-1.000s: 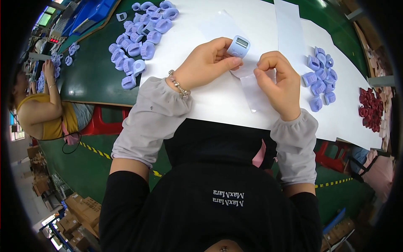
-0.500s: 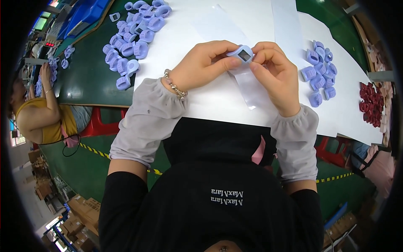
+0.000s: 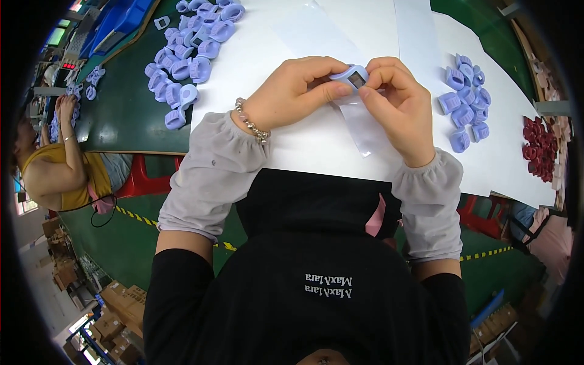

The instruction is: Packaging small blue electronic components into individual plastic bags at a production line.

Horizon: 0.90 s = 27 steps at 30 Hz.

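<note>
The left hand [image 3: 304, 91] holds a light-blue device [image 3: 348, 76] with a small dark screen, its grip closed on the device's left end between thumb and fingers. The device is in front of the person's chest, above the white covering [image 3: 298, 152] of the table [image 3: 121, 131], with its screen end toward the right hand [image 3: 401, 106]. The right hand's grip is narrow, thumb and forefinger at the device's right edge; whether they pinch it, one cannot tell. Below the fingers, a strip of clear film [image 3: 360, 131] slants down toward the near edge of the table; its upper end is hidden by the hands.

To the left lies a large pile of light-blue pieces [image 3: 201, 70], across the border between the white covering and the dark green surface. A smaller cluster of similar pieces [image 3: 463, 114] sits on the white covering to the right, and beyond it a heap of dark red pieces [image 3: 538, 146]. A thin translucent sheet [image 3: 313, 30] lies beyond the hands.

The person wears grey sleeve covers [image 3: 213, 170] and a beaded bracelet [image 3: 250, 123] on the left wrist. At the far left, a co-worker in a yellow top [image 3: 39, 155] sits with raised hands near more light-blue pieces.
</note>
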Each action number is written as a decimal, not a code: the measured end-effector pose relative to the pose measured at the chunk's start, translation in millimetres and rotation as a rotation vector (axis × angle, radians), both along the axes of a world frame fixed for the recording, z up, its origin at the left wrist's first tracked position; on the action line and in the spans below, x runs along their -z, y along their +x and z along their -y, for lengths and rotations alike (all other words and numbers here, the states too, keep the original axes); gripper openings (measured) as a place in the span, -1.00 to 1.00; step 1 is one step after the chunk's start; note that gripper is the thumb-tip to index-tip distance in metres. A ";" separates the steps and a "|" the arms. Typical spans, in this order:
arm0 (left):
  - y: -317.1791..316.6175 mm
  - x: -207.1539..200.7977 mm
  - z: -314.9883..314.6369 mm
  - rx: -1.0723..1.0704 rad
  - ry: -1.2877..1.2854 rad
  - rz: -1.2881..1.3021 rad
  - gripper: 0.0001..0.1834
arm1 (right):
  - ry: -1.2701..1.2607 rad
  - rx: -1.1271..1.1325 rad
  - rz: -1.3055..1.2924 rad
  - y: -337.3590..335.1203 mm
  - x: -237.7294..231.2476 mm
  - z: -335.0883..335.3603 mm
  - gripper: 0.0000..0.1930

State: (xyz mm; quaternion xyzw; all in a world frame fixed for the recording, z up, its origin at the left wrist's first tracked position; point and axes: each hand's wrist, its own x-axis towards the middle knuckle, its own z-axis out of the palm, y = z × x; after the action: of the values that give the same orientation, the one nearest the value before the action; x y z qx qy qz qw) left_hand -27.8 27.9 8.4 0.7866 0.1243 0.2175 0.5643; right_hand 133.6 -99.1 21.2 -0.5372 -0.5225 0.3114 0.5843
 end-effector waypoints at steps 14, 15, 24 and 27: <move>1.2 -3.3 -0.4 0.001 -0.021 -0.014 -0.71 | 0.012 0.016 0.029 0.7 1.7 -1.0 -0.92; 1.2 -3.1 -0.6 0.004 -0.023 -0.018 -0.71 | 0.010 0.020 0.036 0.6 1.9 -1.1 -0.92; -0.1 -2.1 1.3 0.015 -0.019 0.002 -0.70 | 0.031 0.030 0.106 -0.6 3.3 0.3 -0.90; 0.1 -4.5 1.3 0.007 0.009 -0.021 -0.70 | -0.016 0.101 0.054 -3.3 3.0 1.0 -0.86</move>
State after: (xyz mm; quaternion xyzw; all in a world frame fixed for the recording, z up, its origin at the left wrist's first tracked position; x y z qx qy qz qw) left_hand -27.8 26.6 13.0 0.7916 0.1264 0.2080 0.5604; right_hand 130.3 -100.2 18.2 -0.5757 -0.5079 0.2713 0.5805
